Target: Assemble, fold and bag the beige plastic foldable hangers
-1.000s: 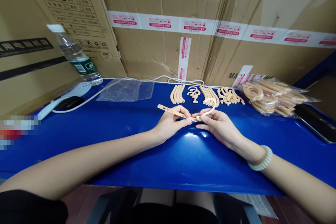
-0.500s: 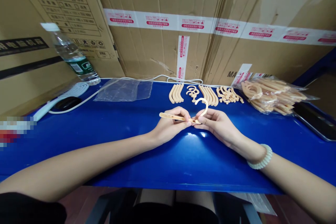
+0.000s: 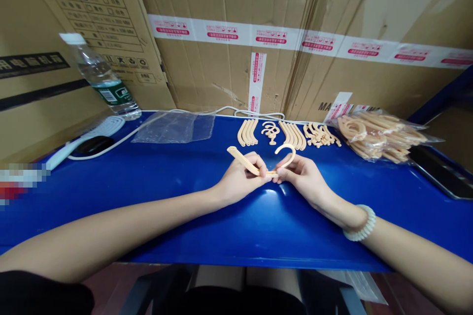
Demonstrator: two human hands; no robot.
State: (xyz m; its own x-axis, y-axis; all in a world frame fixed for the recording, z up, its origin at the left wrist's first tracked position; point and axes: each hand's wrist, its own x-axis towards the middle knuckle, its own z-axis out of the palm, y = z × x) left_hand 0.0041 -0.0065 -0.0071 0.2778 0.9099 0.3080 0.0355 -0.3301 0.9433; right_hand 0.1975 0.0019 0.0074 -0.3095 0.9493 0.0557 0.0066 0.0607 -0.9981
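My left hand (image 3: 242,177) pinches a curved beige arm piece (image 3: 242,159), whose free end points up and to the left. Between the thumb and fingers of my right hand (image 3: 301,174) is a beige hook (image 3: 290,152), its curl upward. The lower end of the hook meets the inner end of the arm piece where my fingertips come together; the joint is partly covered. Behind my hands lie a row of curved arm pieces (image 3: 247,133), a few hooks (image 3: 271,130), a second row of arm pieces (image 3: 293,135) and a pile of small beige parts (image 3: 321,135).
Plastic bags of beige parts (image 3: 377,135) and a dark phone (image 3: 441,172) lie on the right of the blue table (image 3: 166,236). An empty clear bag (image 3: 175,127), a white cable, a water bottle (image 3: 111,88), a black object (image 3: 94,144) and a brush (image 3: 107,125) are left. Cardboard stands behind.
The arm piece in my left hand has turned, its free end now higher and its curved side showing. The hook has shifted slightly down and right with my right hand.
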